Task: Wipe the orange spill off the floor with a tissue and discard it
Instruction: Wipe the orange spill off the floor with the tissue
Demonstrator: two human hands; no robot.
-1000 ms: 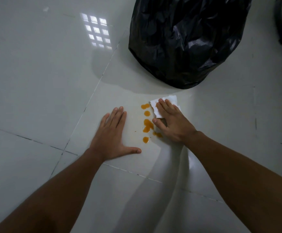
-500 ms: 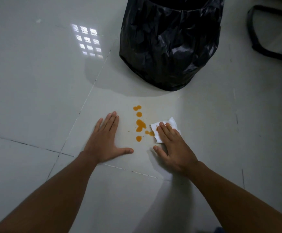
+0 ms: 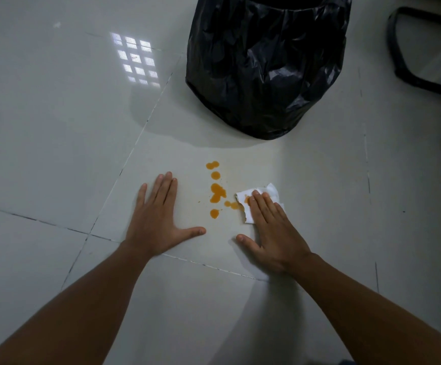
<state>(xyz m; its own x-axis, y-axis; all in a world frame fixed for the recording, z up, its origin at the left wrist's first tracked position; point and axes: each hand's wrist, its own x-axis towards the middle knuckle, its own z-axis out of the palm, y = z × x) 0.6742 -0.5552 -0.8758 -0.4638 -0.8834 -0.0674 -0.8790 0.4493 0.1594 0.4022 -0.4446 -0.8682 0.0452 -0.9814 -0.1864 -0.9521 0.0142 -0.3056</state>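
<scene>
On the pale tiled floor (image 3: pixel 56 143), left hand (image 3: pixel 158 222) spread flat and empty, orange spill (image 3: pixel 217 192) droplets just beside it, right hand (image 3: pixel 272 233) flat, fingers pressing white tissue (image 3: pixel 272 192) at the spill's right edge, black bin bag (image 3: pixel 264 61) beyond

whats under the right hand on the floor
A white crumpled tissue, pressed flat under the right hand, one orange stain showing. Any spill beneath it is covered.

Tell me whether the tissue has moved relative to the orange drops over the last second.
Yes. The tissue under the right hand slid from beside the top orange drops down to the lower right of them, toward the person.
</scene>
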